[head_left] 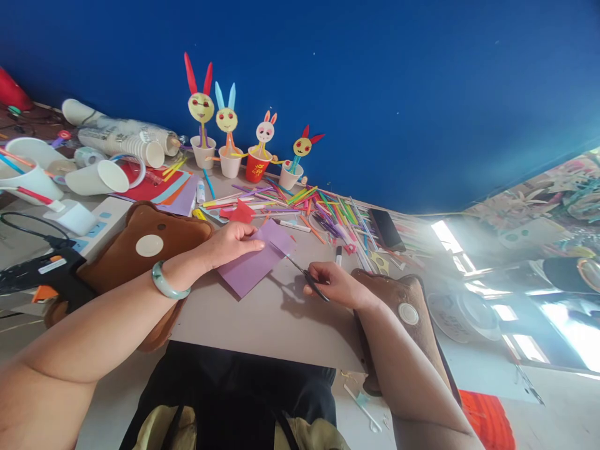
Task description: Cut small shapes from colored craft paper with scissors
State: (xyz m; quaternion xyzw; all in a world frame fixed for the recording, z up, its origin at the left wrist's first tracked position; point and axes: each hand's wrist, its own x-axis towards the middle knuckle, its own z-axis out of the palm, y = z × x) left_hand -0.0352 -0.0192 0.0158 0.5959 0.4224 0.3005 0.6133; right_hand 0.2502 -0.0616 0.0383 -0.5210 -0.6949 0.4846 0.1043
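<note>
A sheet of purple paper [255, 261] is held tilted above the table in my left hand [232, 245], thumb on top near its upper left edge. My right hand [335, 284] is closed round the handles of black-handled scissors [295, 263]. The scissors point up and left, and their blades meet the right side of the purple paper. Just behind the purple sheet lies a piece of red paper [242, 212]. A white-barrelled marker [294, 225] rests beyond the paper's far corner.
Four rabbit-faced figures stand in cups, one a red cup [257, 167], against the blue wall [328, 94]. Coloured sticks [323, 206] are scattered behind my hands. Brown cushions [173, 234] flank my forearms. A glue gun [56, 275] lies left, a phone [386, 229] right.
</note>
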